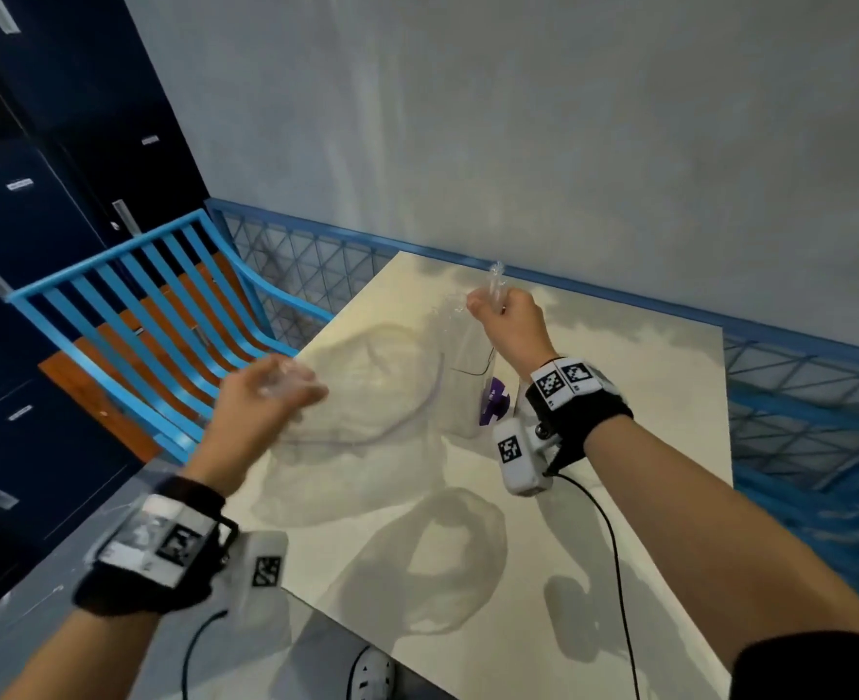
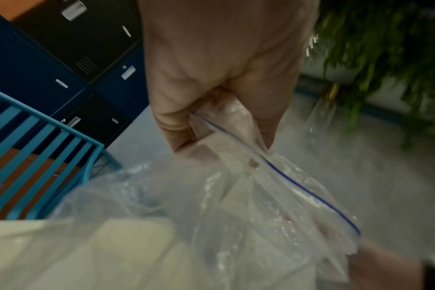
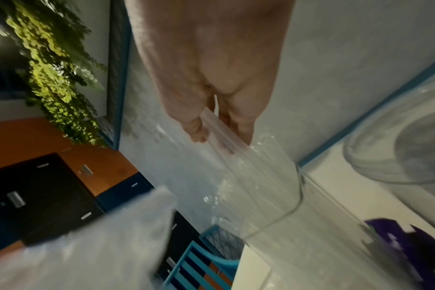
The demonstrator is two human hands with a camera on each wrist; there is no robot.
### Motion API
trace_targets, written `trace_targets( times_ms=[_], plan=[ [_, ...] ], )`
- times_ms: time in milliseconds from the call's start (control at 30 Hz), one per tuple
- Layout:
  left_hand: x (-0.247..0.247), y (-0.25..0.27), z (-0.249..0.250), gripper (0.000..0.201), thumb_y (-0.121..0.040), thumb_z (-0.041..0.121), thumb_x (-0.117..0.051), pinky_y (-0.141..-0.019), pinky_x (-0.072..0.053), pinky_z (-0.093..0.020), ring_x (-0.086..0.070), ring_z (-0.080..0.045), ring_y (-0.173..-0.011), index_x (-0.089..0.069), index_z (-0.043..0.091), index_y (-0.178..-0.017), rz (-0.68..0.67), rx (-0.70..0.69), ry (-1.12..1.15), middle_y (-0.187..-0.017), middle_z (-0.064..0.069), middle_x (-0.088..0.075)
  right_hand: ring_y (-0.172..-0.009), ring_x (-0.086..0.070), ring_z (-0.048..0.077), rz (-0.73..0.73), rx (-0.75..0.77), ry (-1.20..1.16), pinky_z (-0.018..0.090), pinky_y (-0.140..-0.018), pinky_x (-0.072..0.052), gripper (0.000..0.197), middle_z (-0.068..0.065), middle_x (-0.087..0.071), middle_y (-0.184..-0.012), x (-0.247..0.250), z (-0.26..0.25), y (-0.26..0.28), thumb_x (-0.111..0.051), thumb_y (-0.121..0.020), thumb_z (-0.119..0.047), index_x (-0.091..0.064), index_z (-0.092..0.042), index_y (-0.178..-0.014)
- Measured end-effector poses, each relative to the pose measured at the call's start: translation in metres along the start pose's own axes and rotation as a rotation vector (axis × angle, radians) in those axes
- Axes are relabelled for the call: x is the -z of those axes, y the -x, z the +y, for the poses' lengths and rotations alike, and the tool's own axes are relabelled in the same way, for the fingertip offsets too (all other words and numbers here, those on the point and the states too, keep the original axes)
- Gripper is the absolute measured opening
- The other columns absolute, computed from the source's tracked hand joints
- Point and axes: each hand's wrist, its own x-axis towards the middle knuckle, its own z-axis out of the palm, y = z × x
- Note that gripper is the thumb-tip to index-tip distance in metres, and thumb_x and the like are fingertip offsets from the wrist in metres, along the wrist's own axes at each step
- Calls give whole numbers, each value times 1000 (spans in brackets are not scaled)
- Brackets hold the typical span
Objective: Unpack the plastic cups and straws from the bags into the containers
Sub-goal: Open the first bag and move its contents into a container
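My left hand (image 1: pixel 270 391) (image 2: pixel 211 78) grips the zip edge of a large clear plastic bag (image 1: pixel 366 416) (image 2: pixel 273 196), which hangs down to the cream table (image 1: pixel 644 396). Its blue zip line shows in the left wrist view. My right hand (image 1: pixel 508 320) (image 3: pixel 211 78) is raised over the table's far side and grips a bundle of clear straws (image 1: pixel 496 285) (image 3: pixel 249 172). The straws reach down toward a clear square container (image 1: pixel 470 396) (image 3: pixel 311 245) below that hand. Blur hides whether the bag holds anything.
A purple object (image 1: pixel 493 396) (image 3: pixel 397 235) sits by the square container. A round clear container (image 1: pixel 447 553) (image 3: pixel 397 149) stands nearer me. A blue slatted chair (image 1: pixel 139 305) is left of the table. A blue mesh fence (image 1: pixel 796 386) runs behind it, and dark lockers (image 1: pixel 38 219) are at far left.
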Motion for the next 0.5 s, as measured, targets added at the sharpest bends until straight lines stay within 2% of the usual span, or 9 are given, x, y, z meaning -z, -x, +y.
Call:
trace_targets(
  times_ms=[100,133,200,267,333,367,400,433,500],
  plan=[
    [25,-42,16,22,-86,18,-71,-72,-49,-22,-60,-10,-78,-65,6,-103,115,-74,159,-95,-1,-66,-95,-61,20,87,88,2,6,-71,-43,30,6,-66,-109,-1,-14,-12,-59,-89,-11,-57,-10,-118],
    [29,-58,18,27,-86,21,-70,-75,-49,-25,-60,-10,-79,-65,5,-106,132,-89,182,-96,-2,-67,-90,-60,18,123,139,25,2,-65,-39,36,6,-65,-107,-3,-18,-17,-57,-88,-5,-53,-12,-123],
    [31,-89,16,29,-88,25,-68,-75,-49,-25,-61,-9,-78,-65,5,-108,169,-98,215,-93,1,-67,-84,-58,16,159,265,121,0,-66,-37,46,6,-62,-102,-10,-21,-26,-51,-87,5,-48,-14,-128],
    [24,-120,8,22,-91,25,-65,-66,-49,-15,-59,-6,-76,-63,8,-103,172,-77,221,-87,4,-64,-88,-58,17,118,337,256,-2,-74,-34,47,5,-62,-103,-20,-17,-32,-48,-87,7,-50,-14,-129],
    [13,-150,-7,16,-93,27,-62,-60,-48,-13,-58,-6,-73,-61,12,-95,131,-2,226,-83,4,-62,-103,-61,23,64,373,440,7,-89,-33,33,11,-65,-112,-32,2,-34,-51,-90,3,-61,-7,-120],
    [8,-165,-18,16,-93,29,-62,-60,-47,-18,-57,-9,-70,-60,14,-89,102,51,244,-81,2,-61,-115,-59,28,29,383,571,22,-100,-34,27,15,-64,-121,-39,15,-33,-52,-93,0,-64,-4,-117],
    [3,-179,-27,18,-93,30,-62,-58,-45,-23,-55,-12,-67,-58,15,-84,81,113,280,-79,-1,-60,-130,-50,29,-31,352,694,38,-108,-30,28,16,-56,-136,-45,27,-29,-48,-98,-7,-61,-4,-123],
    [-2,-192,-37,20,-93,31,-61,-56,-42,-26,-53,-14,-63,-57,15,-83,66,186,328,-77,-3,-59,-142,-34,25,-109,260,787,46,-114,-19,36,11,-42,-150,-49,34,-24,-40,-103,-17,-51,-8,-136],
    [-13,-215,-52,19,-94,31,-59,-53,-41,-27,-50,-16,-60,-57,15,-83,55,325,409,-77,-4,-58,-150,-5,14,-213,96,832,47,-118,2,51,0,-13,-162,-50,36,-19,-23,-105,-36,-24,-16,-151]
  ],
)
